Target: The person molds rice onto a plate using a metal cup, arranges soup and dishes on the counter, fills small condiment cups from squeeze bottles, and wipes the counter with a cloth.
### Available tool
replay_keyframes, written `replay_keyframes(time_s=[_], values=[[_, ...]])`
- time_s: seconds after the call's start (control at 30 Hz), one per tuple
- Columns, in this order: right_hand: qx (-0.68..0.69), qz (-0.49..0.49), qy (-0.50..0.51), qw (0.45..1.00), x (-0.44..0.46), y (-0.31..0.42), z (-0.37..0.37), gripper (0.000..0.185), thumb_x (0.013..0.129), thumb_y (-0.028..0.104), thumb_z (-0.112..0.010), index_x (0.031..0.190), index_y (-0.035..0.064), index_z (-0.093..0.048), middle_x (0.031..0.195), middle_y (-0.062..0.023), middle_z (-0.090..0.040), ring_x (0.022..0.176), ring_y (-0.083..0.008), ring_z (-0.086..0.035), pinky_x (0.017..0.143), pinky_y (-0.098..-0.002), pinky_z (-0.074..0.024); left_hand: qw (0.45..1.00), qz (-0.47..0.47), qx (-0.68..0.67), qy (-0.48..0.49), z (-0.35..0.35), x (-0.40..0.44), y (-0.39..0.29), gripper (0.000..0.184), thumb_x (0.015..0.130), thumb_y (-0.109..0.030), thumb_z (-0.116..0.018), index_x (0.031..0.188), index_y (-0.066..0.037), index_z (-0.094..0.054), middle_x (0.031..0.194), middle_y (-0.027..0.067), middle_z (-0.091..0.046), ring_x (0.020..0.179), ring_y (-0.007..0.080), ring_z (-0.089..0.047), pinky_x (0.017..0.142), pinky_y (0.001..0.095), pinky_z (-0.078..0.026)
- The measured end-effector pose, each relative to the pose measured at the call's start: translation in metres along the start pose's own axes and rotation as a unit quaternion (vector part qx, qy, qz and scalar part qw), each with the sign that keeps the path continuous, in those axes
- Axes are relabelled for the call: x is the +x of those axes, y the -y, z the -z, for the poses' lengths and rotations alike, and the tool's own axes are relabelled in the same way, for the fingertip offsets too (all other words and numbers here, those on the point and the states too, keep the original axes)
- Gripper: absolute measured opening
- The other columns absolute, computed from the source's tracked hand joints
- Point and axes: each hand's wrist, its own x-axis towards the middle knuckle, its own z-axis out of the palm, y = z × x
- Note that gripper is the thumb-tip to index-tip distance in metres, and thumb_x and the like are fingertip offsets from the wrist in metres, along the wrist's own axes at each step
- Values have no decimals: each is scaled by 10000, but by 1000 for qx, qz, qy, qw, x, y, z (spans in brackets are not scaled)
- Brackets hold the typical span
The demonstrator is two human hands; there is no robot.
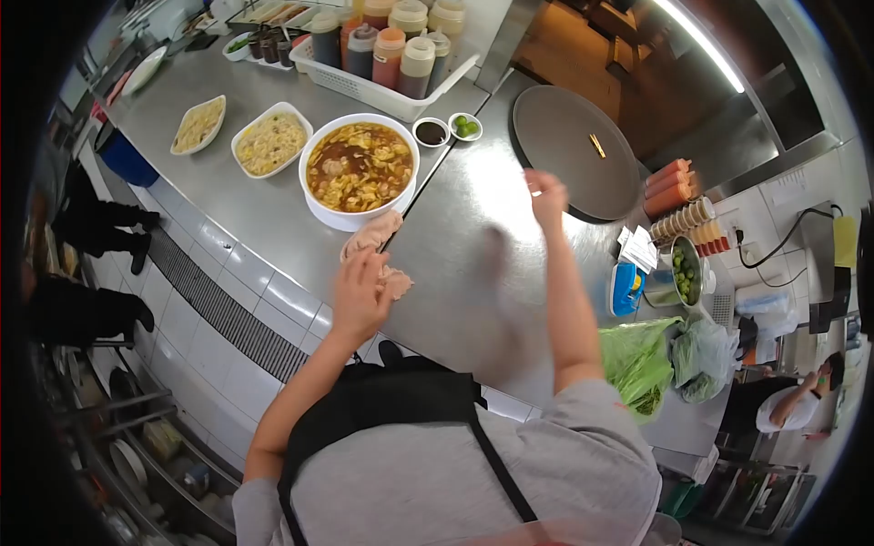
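A crumpled pink cloth (373, 235) lies at the counter's edge below the soup bowl, and my left hand (361, 293) has its fingers closed on it. My right hand (546, 196) is raised beside the left rim of a round dark tray (569, 136), fingertips pinched; what they hold, if anything, is too small to name. On the tray rests a small gold-coloured item (596, 146). The white bowl of brown soup with egg (360, 168) stands on a white plate (334, 217). Near it are a dark sauce cup (431, 134) and a cup of green citrus (465, 126).
Two rice dishes (271, 141) (198, 126) stand left of the soup. Behind is a white basket (364, 89) of sauce bottles. Rightward are red bottles (669, 191), a blue device (626, 289) and a green bag (637, 359). Other people stand at far left and right.
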Motion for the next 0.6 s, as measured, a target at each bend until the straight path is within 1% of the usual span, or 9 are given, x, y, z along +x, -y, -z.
replay_keyframes(time_s=[0.03,0.1,0.2,0.23,0.3,0.4,0.47,0.5,0.6], values=[[-16,-90,-23,996,27,-26,21,128,738,113,-598,842,52,-641,807,-100,-621,703,-208,-601,633,-289,-473,999,-3,24,44,-7,3,-1,291,717,-189,-574,981,-71,-545,995,97,-522,886,256,-494,735,328,-407],[-191,-106,-78,973,66,-77,51,170,742,161,-554,841,62,-652,798,-137,-623,716,-261,-608,689,-340,-472,989,4,75,127,-26,6,2,206,690,-209,-587,848,-76,-588,930,83,-550,875,252,-505,737,332,-417],[-291,-205,-67,932,104,-149,75,253,700,268,-578,879,110,-662,799,-141,-632,790,-267,-611,748,-352,-461,989,-64,38,125,-42,20,17,160,670,-230,-613,658,-80,-559,728,52,-539,751,211,-512,688,347,-421],[-313,-266,-53,910,114,-161,78,290,711,317,-585,934,143,-648,860,-136,-629,819,-274,-605,767,-355,-458,990,-67,22,124,-49,19,22,163,665,-234,-614,632,-86,-553,695,42,-537,728,207,-514,672,343,-423],[-488,-288,48,823,138,-181,79,524,724,527,-527,1143,212,-524,1130,-117,-533,1023,-316,-516,830,-429,-425,991,-67,8,118,-56,17,33,178,656,-241,-615,579,-98,-540,630,21,-534,682,200,-520,639,335,-429],[-496,-338,95,794,160,-241,81,721,738,658,-356,1285,187,-345,1218,-143,-462,1103,-342,-449,907,-465,-328,994,-71,5,87,-46,24,29,169,645,-229,-615,554,-120,-523,609,2,-516,631,181,-514,596,313,-427],[-501,-368,108,776,164,-287,82,694,756,665,-308,1282,215,-356,1218,-151,-462,1131,-335,-423,924,-486,-290,994,-62,5,91,-46,26,32,169,643,-227,-615,548,-133,-510,597,-9,-500,628,163,-512,591,302,-424],[-493,-341,142,788,160,-296,84,572,790,604,-339,1195,221,-466,1159,-157,-504,1099,-329,-453,885,-495,-333,994,-53,-1,92,-46,24,32,172,643,-228,-615,546,-137,-506,590,-14,-492,629,156,-511,589,300,-423],[-470,-316,45,823,145,-302,73,410,822,489,-408,1058,188,-559,1029,-150,-571,996,-320,-521,808,-464,-404,995,-48,-11,85,-48,22,34,175,649,-233,-614,549,-146,-500,581,-22,-475,636,139,-510,589,292,-421]])
